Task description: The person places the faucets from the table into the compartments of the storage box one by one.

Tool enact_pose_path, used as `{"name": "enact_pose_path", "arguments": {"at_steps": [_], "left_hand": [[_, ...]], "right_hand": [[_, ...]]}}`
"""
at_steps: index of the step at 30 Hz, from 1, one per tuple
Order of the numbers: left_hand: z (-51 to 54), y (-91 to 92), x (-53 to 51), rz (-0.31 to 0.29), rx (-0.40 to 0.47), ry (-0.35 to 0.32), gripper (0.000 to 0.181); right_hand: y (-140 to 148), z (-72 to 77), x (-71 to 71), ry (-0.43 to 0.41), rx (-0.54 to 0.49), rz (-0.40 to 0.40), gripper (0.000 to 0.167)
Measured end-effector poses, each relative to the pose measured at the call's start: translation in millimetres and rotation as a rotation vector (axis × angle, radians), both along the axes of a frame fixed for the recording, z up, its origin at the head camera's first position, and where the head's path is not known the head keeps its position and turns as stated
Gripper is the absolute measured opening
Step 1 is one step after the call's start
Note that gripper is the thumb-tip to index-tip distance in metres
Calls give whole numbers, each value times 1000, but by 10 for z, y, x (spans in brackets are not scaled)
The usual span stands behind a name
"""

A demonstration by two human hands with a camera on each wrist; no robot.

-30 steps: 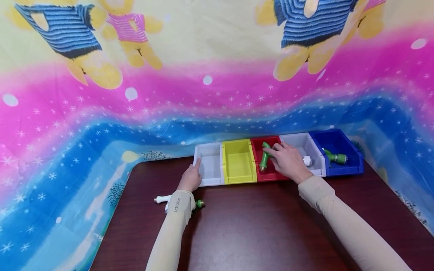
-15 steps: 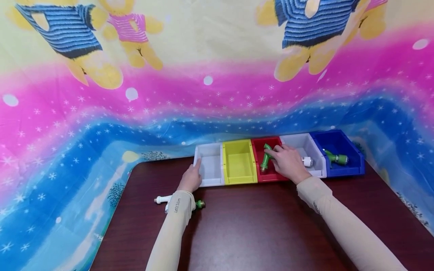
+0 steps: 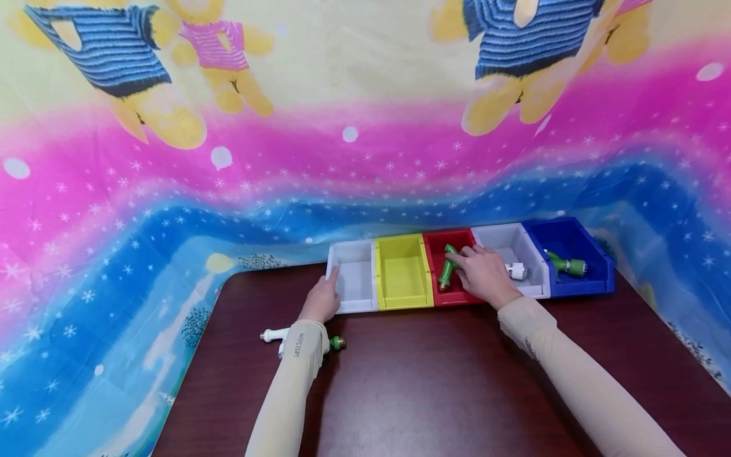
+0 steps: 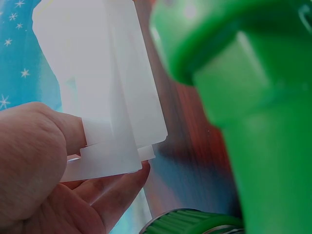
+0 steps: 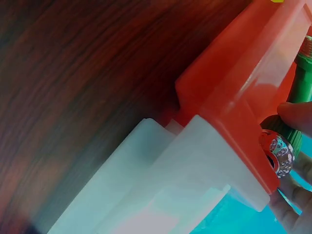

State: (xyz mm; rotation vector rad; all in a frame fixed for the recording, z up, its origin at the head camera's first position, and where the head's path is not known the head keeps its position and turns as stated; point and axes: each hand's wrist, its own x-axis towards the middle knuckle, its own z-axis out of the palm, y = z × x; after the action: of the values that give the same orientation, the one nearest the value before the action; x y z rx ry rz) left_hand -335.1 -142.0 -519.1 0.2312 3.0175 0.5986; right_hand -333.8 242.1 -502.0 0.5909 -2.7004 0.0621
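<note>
My left hand [image 3: 321, 299] grips the left front edge of the leftmost white bin [image 3: 353, 279], thumb on one side and fingers underneath in the left wrist view. With my right hand [image 3: 485, 274] I hold a green pipe fitting [image 3: 448, 270] over or in the red bin [image 3: 433, 244]; its brass threaded end points toward the table front. The right wrist view shows its patterned round end between thumb and fingers. Below my left wrist lie a white pipe fitting [image 3: 275, 335] and a green pipe fitting [image 3: 337, 343], partly hidden by the sleeve.
A yellow bin [image 3: 402, 270] stands between the left white bin and the red one. Right of the red bin, another white bin [image 3: 497, 236] contains a white ribbed fitting [image 3: 518, 271]. The blue bin [image 3: 594, 279] at the right end contains a green fitting [image 3: 571, 266].
The green fitting and my right hand have shifted very slightly, the fitting a little lower in the head view. My left hand stays on the white bin.
</note>
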Motion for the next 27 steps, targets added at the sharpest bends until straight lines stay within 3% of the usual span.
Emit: {"name": "enact_pose_path", "arguments": {"at_steps": [11, 27], "left_hand": [[51, 17, -9, -2, 22, -22, 71], [30, 6, 13, 12, 8, -26, 71]], "right_hand": [[9, -57, -68, -63, 33, -14, 47], [-11, -118, -107, -117, 52, -16, 47]]}}
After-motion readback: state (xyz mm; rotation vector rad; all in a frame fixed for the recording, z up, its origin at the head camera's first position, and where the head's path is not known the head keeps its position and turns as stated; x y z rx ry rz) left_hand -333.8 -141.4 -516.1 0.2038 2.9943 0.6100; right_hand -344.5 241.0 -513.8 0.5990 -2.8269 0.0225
